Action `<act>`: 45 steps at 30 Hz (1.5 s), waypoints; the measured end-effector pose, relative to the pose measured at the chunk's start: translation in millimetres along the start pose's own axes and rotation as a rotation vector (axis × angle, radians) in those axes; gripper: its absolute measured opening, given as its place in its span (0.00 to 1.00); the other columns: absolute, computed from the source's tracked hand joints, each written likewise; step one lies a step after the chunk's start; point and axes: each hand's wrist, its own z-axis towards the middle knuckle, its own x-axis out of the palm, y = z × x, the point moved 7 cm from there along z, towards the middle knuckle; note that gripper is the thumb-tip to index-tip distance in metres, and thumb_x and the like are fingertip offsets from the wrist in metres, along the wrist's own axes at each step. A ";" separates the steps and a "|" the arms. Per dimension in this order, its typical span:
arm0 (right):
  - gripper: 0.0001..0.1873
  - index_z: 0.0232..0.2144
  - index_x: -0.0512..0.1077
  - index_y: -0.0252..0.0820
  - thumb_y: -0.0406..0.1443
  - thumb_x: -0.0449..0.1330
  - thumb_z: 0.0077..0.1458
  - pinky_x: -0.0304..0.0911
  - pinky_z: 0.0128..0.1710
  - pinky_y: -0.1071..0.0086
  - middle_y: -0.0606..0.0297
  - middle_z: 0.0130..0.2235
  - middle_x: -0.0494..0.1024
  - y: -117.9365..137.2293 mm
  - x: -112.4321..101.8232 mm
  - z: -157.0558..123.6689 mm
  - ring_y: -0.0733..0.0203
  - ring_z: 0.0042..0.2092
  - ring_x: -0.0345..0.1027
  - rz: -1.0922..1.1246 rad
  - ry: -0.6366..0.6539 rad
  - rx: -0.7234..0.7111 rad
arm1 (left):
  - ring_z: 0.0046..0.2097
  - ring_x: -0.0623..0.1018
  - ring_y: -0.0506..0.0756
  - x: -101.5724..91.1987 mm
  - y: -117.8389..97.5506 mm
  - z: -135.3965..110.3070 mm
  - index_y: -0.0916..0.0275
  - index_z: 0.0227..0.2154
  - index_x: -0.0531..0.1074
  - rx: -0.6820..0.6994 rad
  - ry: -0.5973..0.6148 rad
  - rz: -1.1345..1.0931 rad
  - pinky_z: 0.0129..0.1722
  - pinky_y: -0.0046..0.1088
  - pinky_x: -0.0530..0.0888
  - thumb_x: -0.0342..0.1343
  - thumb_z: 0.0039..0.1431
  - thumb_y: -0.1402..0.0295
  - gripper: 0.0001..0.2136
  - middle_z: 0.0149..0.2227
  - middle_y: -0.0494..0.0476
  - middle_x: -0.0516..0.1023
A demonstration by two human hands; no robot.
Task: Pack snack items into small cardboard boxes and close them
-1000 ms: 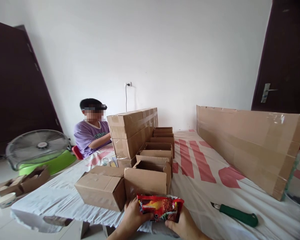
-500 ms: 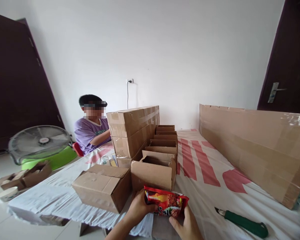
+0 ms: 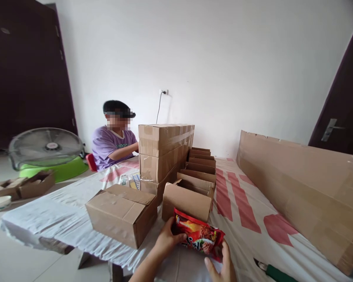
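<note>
A red snack packet [image 3: 199, 234] is held low at the table's near edge. My left hand [image 3: 167, 240] grips its left end, and my right hand [image 3: 221, 265] holds it from below on the right. Just behind the packet stands an open cardboard box [image 3: 186, 200], first in a row of several open boxes [image 3: 200, 167] running away from me. A closed cardboard box [image 3: 122, 213] lies to the left of my left hand.
Two sealed cartons are stacked [image 3: 164, 150] behind the closed box. A long flat carton [image 3: 302, 184] runs along the right side of the white and red tablecloth [image 3: 244, 211]. A green-handled knife [image 3: 278, 274] lies bottom right. A person in purple [image 3: 113, 141] sits at the far left; a fan [image 3: 45, 147] stands on the floor.
The view has swung left and tilted. Both hands with the packet have shifted slightly right and nearer the open box. The knife now sits at the frame's bottom edge.
</note>
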 end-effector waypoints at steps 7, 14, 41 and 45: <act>0.43 0.67 0.44 0.42 0.48 0.58 0.57 0.68 0.53 0.48 0.44 0.63 0.62 41.2 -18.6 18.0 0.36 0.60 0.63 -0.084 0.012 -0.138 | 0.59 0.71 0.67 -40.2 -7.5 -1.2 0.64 0.54 0.63 0.080 -0.265 -0.048 0.59 0.47 0.67 0.59 0.46 0.65 0.30 0.56 0.68 0.72; 0.53 0.68 0.45 0.52 0.44 0.68 0.46 0.46 0.60 0.29 0.55 0.71 0.37 156.5 -14.5 59.5 0.24 0.68 0.36 -0.380 0.096 -0.679 | 0.67 0.60 0.64 -14.7 -42.9 -35.1 0.60 0.63 0.54 0.189 -0.377 0.308 0.64 0.46 0.61 0.50 0.53 0.74 0.32 0.67 0.66 0.53; 0.48 0.63 0.57 0.34 0.62 0.56 0.52 0.47 0.65 0.45 0.42 0.64 0.59 104.8 24.3 273.9 0.40 0.67 0.49 -0.603 0.334 -0.547 | 0.68 0.57 0.65 2.0 -11.1 -16.9 0.58 0.65 0.52 0.071 -0.239 0.291 0.59 0.41 0.70 0.50 0.58 0.75 0.32 0.70 0.68 0.47; 0.47 0.58 0.64 0.36 0.54 0.70 0.41 0.57 0.61 0.50 0.45 0.58 0.69 87.5 40.2 292.5 0.41 0.62 0.58 -0.669 0.441 -0.494 | 0.69 0.56 0.66 4.0 -11.8 -16.1 0.59 0.65 0.51 0.053 -0.237 0.271 0.58 0.42 0.71 0.49 0.58 0.76 0.32 0.70 0.69 0.45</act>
